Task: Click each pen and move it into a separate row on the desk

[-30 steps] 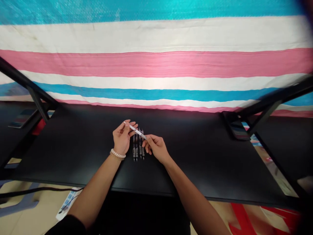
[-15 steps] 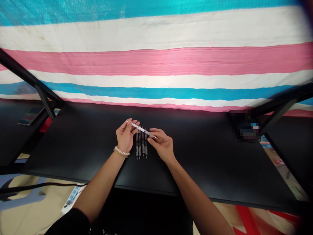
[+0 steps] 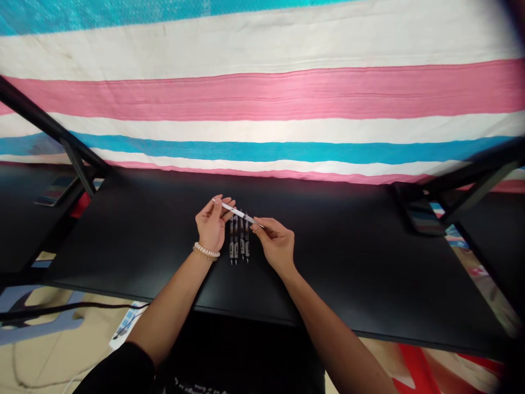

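Observation:
A slim white pen (image 3: 234, 210) is held slantwise between my two hands, above the black table. My left hand (image 3: 212, 221) pinches its upper left end between thumb and fingers. At the lower right end, the thumb and fingers of my right hand (image 3: 276, 241) are closed on it and hide its tip. Beneath the white pen and between my hands, several dark pens with grey grips (image 3: 239, 249) lie side by side on the table, tips toward me. Their far ends are partly covered by the white pen and my left fingers.
The black table (image 3: 348, 262) ends at a striped sheet (image 3: 262, 98) behind it. A dark phone-like device (image 3: 422, 213) lies at the right by a metal brace (image 3: 467, 189). Another phone (image 3: 56, 190) is at the far left. A white power strip (image 3: 128, 324) is below the front edge.
My right fingers have closed in around the lower end of the white pen, covering its tip. The view has tilted slightly down. The dark pens stay where they were.

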`<act>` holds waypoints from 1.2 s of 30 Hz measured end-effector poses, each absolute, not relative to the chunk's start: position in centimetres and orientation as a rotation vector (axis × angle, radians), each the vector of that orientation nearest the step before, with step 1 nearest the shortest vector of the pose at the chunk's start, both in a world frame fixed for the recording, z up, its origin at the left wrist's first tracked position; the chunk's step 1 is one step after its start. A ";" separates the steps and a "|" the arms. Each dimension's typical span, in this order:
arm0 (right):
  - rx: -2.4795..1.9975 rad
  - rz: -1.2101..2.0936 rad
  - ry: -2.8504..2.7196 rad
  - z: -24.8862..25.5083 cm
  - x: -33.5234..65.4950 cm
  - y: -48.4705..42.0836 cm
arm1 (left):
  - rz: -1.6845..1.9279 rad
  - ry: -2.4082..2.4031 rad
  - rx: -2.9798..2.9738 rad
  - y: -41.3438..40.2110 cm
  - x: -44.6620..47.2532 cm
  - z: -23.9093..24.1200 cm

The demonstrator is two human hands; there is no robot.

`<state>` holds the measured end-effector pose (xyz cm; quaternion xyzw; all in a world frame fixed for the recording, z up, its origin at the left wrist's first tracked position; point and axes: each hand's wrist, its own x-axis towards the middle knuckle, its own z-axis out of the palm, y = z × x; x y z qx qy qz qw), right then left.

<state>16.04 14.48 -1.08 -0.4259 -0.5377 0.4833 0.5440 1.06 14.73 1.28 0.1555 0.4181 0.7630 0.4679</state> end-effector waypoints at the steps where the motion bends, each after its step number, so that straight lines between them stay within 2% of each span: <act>1: -1.020 1.080 -1.325 -1.0 16.1 14.4 | 1.877 1.032 0.376 14.7 1.1 1.3; 7: -0.995 0.816 -1.515 -0.2 16.3 14.0 | 1.863 1.045 0.364 14.8 0.9 1.2; 13: -1.055 1.118 -1.397 -0.5 16.1 14.0 | 1.850 1.046 0.387 14.9 0.8 0.9; 20: -1.020 1.234 -1.331 -0.6 16.0 14.2 | 1.850 1.028 0.394 14.8 1.0 1.0; 27: -1.085 1.062 -1.372 -1.0 16.4 14.1 | 1.943 1.092 0.352 15.2 -0.5 0.5; 36: -1.112 0.839 -1.545 -1.1 16.5 13.8 | 1.782 1.034 0.368 14.8 1.4 0.3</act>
